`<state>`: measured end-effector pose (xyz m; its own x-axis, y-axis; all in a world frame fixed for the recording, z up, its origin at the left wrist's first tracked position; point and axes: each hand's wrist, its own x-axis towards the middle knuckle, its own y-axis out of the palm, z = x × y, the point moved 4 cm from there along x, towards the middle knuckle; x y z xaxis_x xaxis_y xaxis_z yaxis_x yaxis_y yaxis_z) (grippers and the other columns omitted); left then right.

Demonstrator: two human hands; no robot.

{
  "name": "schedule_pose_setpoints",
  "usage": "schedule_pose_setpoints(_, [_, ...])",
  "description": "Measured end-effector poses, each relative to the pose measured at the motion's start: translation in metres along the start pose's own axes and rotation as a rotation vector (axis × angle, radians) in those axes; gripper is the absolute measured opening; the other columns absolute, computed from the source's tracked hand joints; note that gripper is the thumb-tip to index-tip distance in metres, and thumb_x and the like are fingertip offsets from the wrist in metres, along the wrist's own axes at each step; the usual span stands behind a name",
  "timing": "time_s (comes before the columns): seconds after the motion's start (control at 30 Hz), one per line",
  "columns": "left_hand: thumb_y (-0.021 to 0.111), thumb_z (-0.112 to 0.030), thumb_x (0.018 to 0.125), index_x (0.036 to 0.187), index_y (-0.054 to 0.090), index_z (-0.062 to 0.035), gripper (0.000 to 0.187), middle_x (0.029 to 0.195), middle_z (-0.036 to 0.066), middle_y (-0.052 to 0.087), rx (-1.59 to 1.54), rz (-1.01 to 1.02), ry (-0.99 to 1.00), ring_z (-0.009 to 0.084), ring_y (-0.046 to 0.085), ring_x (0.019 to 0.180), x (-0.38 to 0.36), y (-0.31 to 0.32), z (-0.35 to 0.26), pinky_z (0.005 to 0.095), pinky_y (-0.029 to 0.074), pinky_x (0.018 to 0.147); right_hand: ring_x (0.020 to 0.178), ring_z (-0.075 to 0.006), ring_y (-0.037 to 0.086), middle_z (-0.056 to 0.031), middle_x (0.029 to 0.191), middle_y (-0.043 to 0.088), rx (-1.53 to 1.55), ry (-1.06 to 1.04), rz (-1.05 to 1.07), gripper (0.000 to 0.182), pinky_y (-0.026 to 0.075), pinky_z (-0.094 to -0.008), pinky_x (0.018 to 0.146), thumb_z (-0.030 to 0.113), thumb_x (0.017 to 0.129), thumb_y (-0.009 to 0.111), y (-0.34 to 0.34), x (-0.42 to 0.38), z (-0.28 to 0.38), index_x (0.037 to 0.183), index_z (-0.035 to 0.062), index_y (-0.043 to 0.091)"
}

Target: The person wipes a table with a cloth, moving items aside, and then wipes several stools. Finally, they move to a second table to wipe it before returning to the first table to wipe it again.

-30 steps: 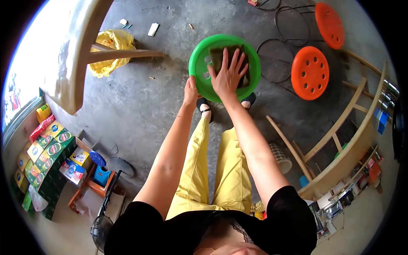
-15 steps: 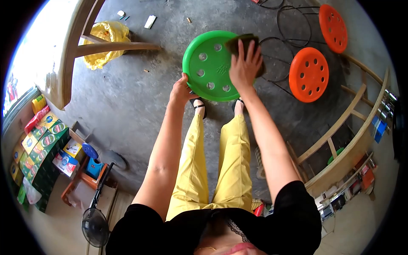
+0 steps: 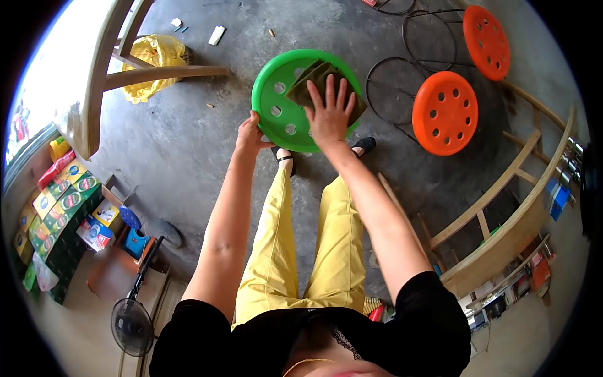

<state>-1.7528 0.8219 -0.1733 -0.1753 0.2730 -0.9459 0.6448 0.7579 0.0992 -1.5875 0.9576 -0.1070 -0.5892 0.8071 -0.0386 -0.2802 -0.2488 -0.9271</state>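
Near: our left hand (image 3: 249,137) is closed on the left rim of the green seat (image 3: 287,115), thumb on top. Our right hand (image 3: 330,122) lies flat, fingers spread wide, over the dark cloth (image 3: 319,74), pressing it against the seat top, we judge.

Position: the seat is held in front of us, above our shoes (image 3: 366,146). The cloth covers much of its right half and part of the far middle; the left side, with several holes, is bare.

Progress: grip in place, cloth spread on the surface. We cannot tell which parts the cloth has passed over, as no wet or cleaned patch shows; share done unresolved. We read the work as under way, not closed, since the cloth is on the seat.

Farther: the nearer orange stool (image 3: 446,113) stands off to the right, the other orange stool (image 3: 488,44) beyond it. Neither is in contact with hand or cloth; condition unknown. Far left, a yellow bag (image 3: 135,91) sits on the floor (image 3: 157,138).
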Motion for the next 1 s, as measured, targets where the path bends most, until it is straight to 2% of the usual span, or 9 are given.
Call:
schedule_pose_setpoints(0.27, [0.042, -0.053, 0.101, 0.132, 0.05, -0.0056, 0.057, 0.126, 0.015, 0.058, 0.13, -0.176, 0.066, 0.0334, 0.061, 0.113, 0.009, -0.013, 0.006, 0.0676, 0.055, 0.075, 0.144, -0.0258, 0.034, -0.0075, 0.148, 0.047, 0.473, -0.462, 0.306, 0.042, 0.029, -0.042, 0.118, 0.006, 0.088, 0.052, 0.005, -0.109, -0.02, 0.13, 0.0091, 0.058])
schedule_pose_setpoints(0.43, [0.047, -0.033, 0.102, 0.134, 0.048, -0.0052, 0.042, 0.13, 0.015, 0.057, 0.488, -0.432, 0.093, 0.0362, 0.058, 0.114, -0.02, 0.034, -0.019, 0.0576, 0.052, 0.077, 0.12, -0.032, 0.058, -0.0186, 0.126, 0.062, 0.902, 0.707, 0.124, 0.026, 0.044, -0.0358, 0.101, 0.008, 0.099, 0.048, -0.069, -0.161, -0.124, 0.12, -0.0004, 0.059])
schedule_pose_setpoints(0.5, [0.051, -0.009, 0.094, 0.129, 0.053, -0.0051, 0.035, 0.123, 0.017, 0.06, 1.044, -0.821, 1.333, 0.0398, 0.058, 0.108, -0.057, 0.084, -0.038, 0.0512, 0.048, 0.083, 0.109, -0.0269, 0.063, -0.0188, 0.118, 0.065, 0.81, 0.909, -0.081, 0.028, 0.045, -0.0346, 0.095, 0.013, 0.102, 0.048, -0.118, -0.178, -0.167, 0.124, -0.0014, 0.058])
schedule_pose_setpoints(0.57, [0.051, 0.004, 0.086, 0.124, 0.057, -0.004, 0.039, 0.117, 0.02, 0.061, 1.028, -0.221, 1.423, 0.0412, 0.058, 0.107, -0.095, 0.182, -0.024, 0.0443, 0.046, 0.092, 0.11, -0.0221, 0.06, -0.016, 0.124, 0.062, 0.763, 0.908, -0.243, 0.033, 0.045, -0.0333, 0.097, 0.01, 0.103, 0.046, -0.155, -0.181, -0.199, 0.133, -0.0014, 0.052])
schedule_pose_setpoints(0.63, [0.051, -0.005, 0.093, 0.122, 0.057, -0.0001, 0.03, 0.115, 0.022, 0.062, 1.082, 0.196, 0.914, 0.0339, 0.059, 0.11, -0.069, 0.248, 0.019, 0.0425, 0.047, 0.092, 0.114, -0.0211, 0.058, -0.0139, 0.134, 0.056, 0.904, 0.764, -0.496, 0.039, 0.045, -0.0322, 0.098, 0.009, 0.104, 0.042, -0.172, -0.16, -0.216, 0.141, -0.0018, 0.044])
schedule_pose_setpoints(0.7, [0.051, -0.017, 0.1, 0.123, 0.058, -0.0012, 0.028, 0.115, 0.013, 0.066, 0.9, 0.24, 0.77, 0.0288, 0.065, 0.104, -0.017, 0.295, 0.068, 0.0399, 0.051, 0.088, 0.124, -0.0256, 0.052, -0.0175, 0.139, 0.05, 1.054, 0.804, -0.405, 0.044, 0.041, -0.0365, 0.105, 0.006, 0.102, 0.044, -0.145, -0.131, -0.238, 0.145, -0.0013, 0.038])
schedule_pose_setpoints(0.73, [0.048, -0.025, 0.102, 0.126, 0.055, -0.0036, 0.033, 0.119, 0.011, 0.065, 0.673, 0.284, 0.442, 0.0276, 0.064, 0.106, -0.005, 0.317, 0.082, 0.0428, 0.05, 0.089, 0.134, -0.0414, 0.041, -0.0267, 0.143, 0.042, 0.468, 0.402, -0.354, 0.055, 0.032, -0.0457, 0.112, 0.009, 0.097, 0.055, -0.158, -0.097, -0.231, 0.147, 0.0001, 0.036])
schedule_pose_setpoints(0.8, [0.042, -0.042, 0.105, 0.135, 0.048, -0.0091, 0.045, 0.127, 0.008, 0.061, 0.347, 0.461, -0.025, 0.0259, 0.061, 0.113, 0.025, 0.346, 0.106, 0.0515, 0.051, 0.09, 0.139, -0.0583, 0.02, -0.0341, 0.151, 0.026, -0.049, 0.295, -0.017, 0.071, 0.018, -0.0628, 0.114, 0.03, 0.088, 0.068, -0.114, -0.076, -0.236, 0.15, 0.015, 0.036])
schedule_pose_setpoints(1.0, [0.043, -0.044, 0.104, 0.131, 0.049, -0.0035, 0.049, 0.116, 0.01, 0.061, 0.249, 0.383, -0.036, 0.0239, 0.063, 0.101, 0.005, 0.348, 0.11, 0.0546, 0.058, 0.081, 0.144, -0.0401, 0.027, -0.0137, 0.154, 0.035, -0.127, 0.204, -0.156, 0.052, 0.023, -0.0618, 0.113, 0.035, 0.095, 0.058, -0.127, -0.013, -0.299, 0.144, 0.0206, 0.047])
